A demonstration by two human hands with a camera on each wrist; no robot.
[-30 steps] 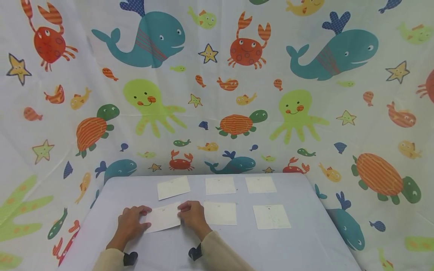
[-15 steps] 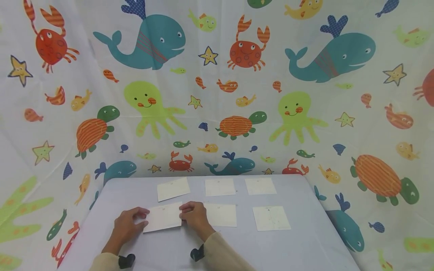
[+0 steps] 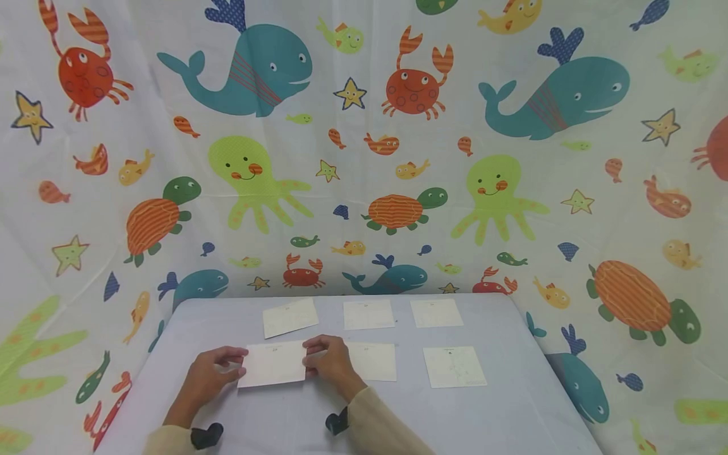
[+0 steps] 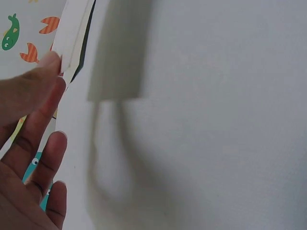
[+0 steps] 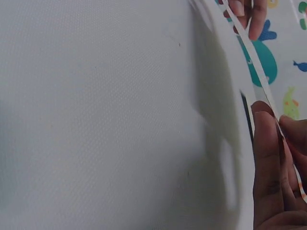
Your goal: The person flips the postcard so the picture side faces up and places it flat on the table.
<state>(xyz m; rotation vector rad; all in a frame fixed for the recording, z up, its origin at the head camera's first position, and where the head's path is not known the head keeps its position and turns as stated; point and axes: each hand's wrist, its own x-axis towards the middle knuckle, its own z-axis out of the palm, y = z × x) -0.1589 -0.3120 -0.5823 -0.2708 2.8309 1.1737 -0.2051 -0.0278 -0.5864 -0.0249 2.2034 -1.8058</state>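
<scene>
A white paper card (image 3: 272, 368) with a small mark near its top edge is held between both hands, just above the table at the near left. My left hand (image 3: 209, 373) pinches its left edge between thumb and fingers. On its right edge, my right hand (image 3: 332, 363) pinches in the same way. The left wrist view shows the card's corner (image 4: 76, 36) raised over its own shadow, with the lower fingers spread free. Seen edge-on in the right wrist view, the card (image 5: 259, 69) runs as a thin strip between the two hands.
Three similar cards lie in the back row: left (image 3: 291, 318), middle (image 3: 368, 315) and right (image 3: 436, 313). In the near row, one card (image 3: 375, 362) is partly behind the right hand, another (image 3: 455, 366) farther right. A sea-animal curtain (image 3: 352, 253) hangs behind the table (image 3: 512, 417).
The held card has tipped up slightly and lies straighter, its lower edge now lifted off the table. Both hands have spread apart a little while keeping their hold. The other cards have stayed put.
</scene>
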